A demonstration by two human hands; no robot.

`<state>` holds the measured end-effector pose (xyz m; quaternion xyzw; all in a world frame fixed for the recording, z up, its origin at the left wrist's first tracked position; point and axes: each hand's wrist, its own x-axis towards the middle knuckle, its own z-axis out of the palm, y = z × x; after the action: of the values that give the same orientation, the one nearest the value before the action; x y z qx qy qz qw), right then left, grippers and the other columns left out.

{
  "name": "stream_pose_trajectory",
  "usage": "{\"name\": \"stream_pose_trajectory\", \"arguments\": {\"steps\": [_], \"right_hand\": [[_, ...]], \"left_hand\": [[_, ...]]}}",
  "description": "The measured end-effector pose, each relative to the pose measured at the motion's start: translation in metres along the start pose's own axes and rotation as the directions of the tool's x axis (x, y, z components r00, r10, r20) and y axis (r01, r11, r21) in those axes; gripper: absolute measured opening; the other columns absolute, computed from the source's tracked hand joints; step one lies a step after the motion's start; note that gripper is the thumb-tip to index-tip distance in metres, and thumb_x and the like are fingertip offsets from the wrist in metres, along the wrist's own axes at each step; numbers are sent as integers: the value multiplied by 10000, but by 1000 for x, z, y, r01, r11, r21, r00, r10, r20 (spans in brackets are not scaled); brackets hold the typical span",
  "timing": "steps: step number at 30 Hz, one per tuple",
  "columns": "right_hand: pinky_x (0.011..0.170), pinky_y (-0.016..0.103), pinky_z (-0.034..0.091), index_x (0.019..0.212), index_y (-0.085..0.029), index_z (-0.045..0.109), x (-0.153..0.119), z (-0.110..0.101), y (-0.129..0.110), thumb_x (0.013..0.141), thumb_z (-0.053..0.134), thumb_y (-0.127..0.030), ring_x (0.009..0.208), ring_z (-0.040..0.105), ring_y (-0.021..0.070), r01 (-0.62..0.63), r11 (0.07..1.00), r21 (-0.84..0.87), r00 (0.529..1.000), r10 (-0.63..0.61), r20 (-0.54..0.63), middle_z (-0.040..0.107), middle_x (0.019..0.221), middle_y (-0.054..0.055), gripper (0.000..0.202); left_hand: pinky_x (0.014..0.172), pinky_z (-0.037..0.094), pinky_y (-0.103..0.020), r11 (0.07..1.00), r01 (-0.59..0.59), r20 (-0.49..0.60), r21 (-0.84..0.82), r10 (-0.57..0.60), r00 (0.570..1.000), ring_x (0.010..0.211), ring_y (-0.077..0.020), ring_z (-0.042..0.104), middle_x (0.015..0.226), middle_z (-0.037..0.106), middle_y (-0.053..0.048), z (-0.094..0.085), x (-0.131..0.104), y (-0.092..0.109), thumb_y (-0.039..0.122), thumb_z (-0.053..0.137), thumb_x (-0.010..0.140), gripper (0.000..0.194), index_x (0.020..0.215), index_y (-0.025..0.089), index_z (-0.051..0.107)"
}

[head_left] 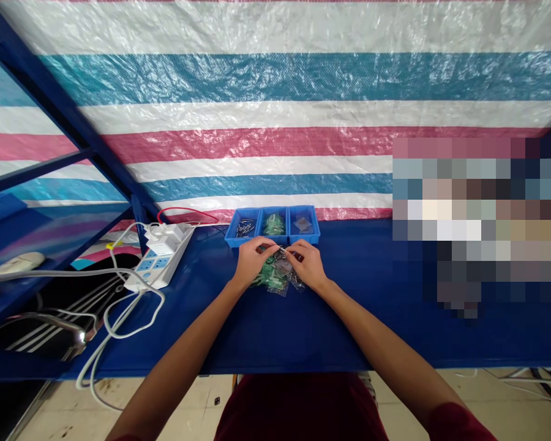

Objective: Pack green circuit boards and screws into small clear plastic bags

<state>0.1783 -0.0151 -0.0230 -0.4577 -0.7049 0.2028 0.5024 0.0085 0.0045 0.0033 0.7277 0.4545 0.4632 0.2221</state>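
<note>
My left hand [250, 263] and my right hand [310, 264] meet over a small pile, both with fingertips pinched together. Something small and thin lies between them, too small and too covered to name. Beneath the fingers is a heap of small clear and green plastic packets [278, 283], partly hidden by both hands. Just behind stand three blue bins joined side by side. The left bin [233, 241] has thin dark and silvery metal pieces [245, 228] in it. Green packets [273, 224] fill the middle one. Small greyish flat packets [302, 224] lie in the right bin [314, 235].
A white power strip [158, 264] with plugged-in adapters [165, 237] sits on the blue table [358, 306] at left, among looping white cables [112, 327]. A striped plastic sheet [275, 141] hangs behind. A blurred-out area [482, 226] covers the right side.
</note>
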Motion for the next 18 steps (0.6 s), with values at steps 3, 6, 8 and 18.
{"name": "stream_pose_trajectory", "arguments": {"steps": [3, 6, 8, 18], "right_hand": [[605, 270, 441, 787, -199, 690, 1, -1, 2, 867, 519, -353, 609, 539, 139, -5, 1000, -12, 1000, 5, 5, 609, 781, 45, 244], [602, 265, 424, 762, -196, 676, 2, -1, 2, 877, 512, -356, 618, 535, 142, 8, 999, -40, 1000, -7, 24, 591, 745, 37, 256], [599, 262, 410, 743, -191, 661, 2, -1, 0, 885, 506, -349, 612, 522, 140, 19, 998, -59, 999, -18, 30, 577, 718, 31, 262], [589, 252, 383, 677, -191, 607, -1, 1, -3, 912, 453, -383, 591, 492, 128, 23, 996, -88, 999, -19, 38, 539, 662, 12, 341]], "left_hand": [[605, 476, -265, 999, -40, -10, 22, 40, 999, 681, -171, 626, 726, 689, -32, 0, -1, 2, 383, 647, 775, 210, 708, 187, 673], [606, 474, -266, 998, -55, -28, 33, 56, 998, 669, -167, 622, 714, 686, -31, 1, -1, 2, 371, 658, 769, 199, 698, 186, 673], [612, 475, -268, 998, -47, -52, 30, 49, 997, 675, -167, 625, 716, 686, -29, 2, -2, 3, 365, 665, 766, 192, 696, 186, 672], [717, 545, -303, 971, 34, -56, -236, -48, 997, 763, -176, 681, 876, 720, -56, 5, -6, 4, 404, 531, 878, 224, 912, 183, 524]]}}
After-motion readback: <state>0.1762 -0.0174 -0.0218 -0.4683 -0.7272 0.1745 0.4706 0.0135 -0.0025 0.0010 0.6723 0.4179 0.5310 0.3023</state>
